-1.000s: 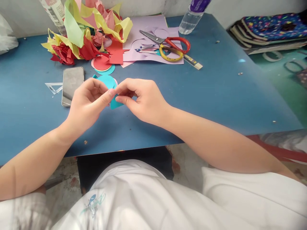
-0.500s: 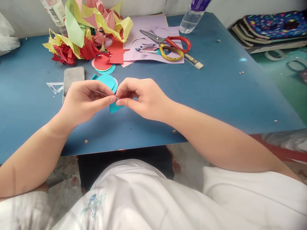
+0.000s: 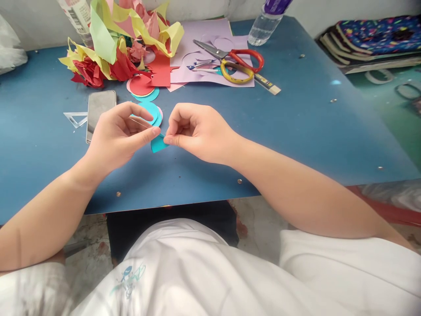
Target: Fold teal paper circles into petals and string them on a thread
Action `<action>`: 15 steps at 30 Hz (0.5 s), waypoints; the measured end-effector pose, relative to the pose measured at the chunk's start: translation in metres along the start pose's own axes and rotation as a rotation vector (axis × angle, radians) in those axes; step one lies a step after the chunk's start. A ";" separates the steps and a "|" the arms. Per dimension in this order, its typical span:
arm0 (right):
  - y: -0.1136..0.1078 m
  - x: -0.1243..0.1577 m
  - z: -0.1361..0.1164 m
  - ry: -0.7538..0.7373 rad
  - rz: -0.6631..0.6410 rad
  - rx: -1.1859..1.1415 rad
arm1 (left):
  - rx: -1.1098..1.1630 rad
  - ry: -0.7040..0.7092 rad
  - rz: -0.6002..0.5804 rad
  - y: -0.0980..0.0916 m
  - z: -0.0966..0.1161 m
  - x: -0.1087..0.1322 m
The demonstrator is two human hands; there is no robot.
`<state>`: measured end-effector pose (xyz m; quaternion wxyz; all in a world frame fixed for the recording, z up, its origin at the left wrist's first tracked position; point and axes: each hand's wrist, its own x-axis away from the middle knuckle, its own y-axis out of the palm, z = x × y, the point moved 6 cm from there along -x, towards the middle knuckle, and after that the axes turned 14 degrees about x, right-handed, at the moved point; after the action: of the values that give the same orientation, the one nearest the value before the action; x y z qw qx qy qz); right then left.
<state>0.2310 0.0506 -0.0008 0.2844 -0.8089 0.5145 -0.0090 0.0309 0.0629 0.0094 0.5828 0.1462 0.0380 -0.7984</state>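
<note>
My left hand [image 3: 120, 134] is held over the table with a thin, pale stick or thread [image 3: 139, 122] between its fingers; its index finger and thumb tips are apart. Just right of it, my right hand [image 3: 197, 131] pinches the edge of a small turquoise paper piece [image 3: 158, 144]. Beyond the hands lie stacked turquoise paper circles [image 3: 150, 112], partly hidden by my left fingers. Further back, a red paper circle [image 3: 141, 85] tops another small stack.
A phone [image 3: 98, 109] and a set square [image 3: 76, 118] lie left. Behind are crumpled coloured papers [image 3: 105, 44], purple sheets [image 3: 197, 33], scissors [image 3: 230, 59], a cutter [image 3: 267, 83] and a water bottle [image 3: 265, 26]. Books [image 3: 345, 48] sit at the far right.
The fingertips of my two hands have drawn slightly apart. My left index finger has lifted away from the thumb, and my right hand has shifted a little right with the turquoise paper.
</note>
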 end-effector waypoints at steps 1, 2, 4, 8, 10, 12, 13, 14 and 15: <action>0.000 0.000 0.000 0.008 0.000 0.000 | -0.004 0.006 -0.022 0.000 0.000 0.000; 0.000 0.001 0.000 0.014 -0.001 0.000 | -0.014 0.021 -0.054 0.000 0.000 0.001; 0.000 0.002 0.000 0.023 -0.006 0.007 | -0.066 0.075 -0.119 0.000 0.002 0.001; 0.000 0.003 -0.002 0.010 0.003 0.056 | -0.263 0.190 -0.233 0.003 0.011 0.004; 0.000 0.003 -0.004 -0.007 0.009 0.069 | -0.298 0.161 -0.202 0.003 0.011 0.003; -0.001 0.003 -0.004 -0.015 0.020 0.073 | -0.262 0.127 -0.145 0.001 0.011 0.001; -0.002 0.003 -0.003 -0.017 0.027 0.075 | -0.228 0.112 -0.127 0.001 0.010 0.000; -0.002 0.003 -0.003 -0.023 0.034 0.080 | -0.191 0.096 -0.117 0.002 0.010 0.000; -0.003 0.004 -0.003 -0.036 0.041 0.089 | -0.159 0.076 -0.110 0.003 0.009 0.000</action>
<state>0.2338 0.0470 0.0022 0.3297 -0.7847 0.5247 -0.0114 0.0317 0.0603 0.0183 0.5459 0.1276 0.1311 -0.8176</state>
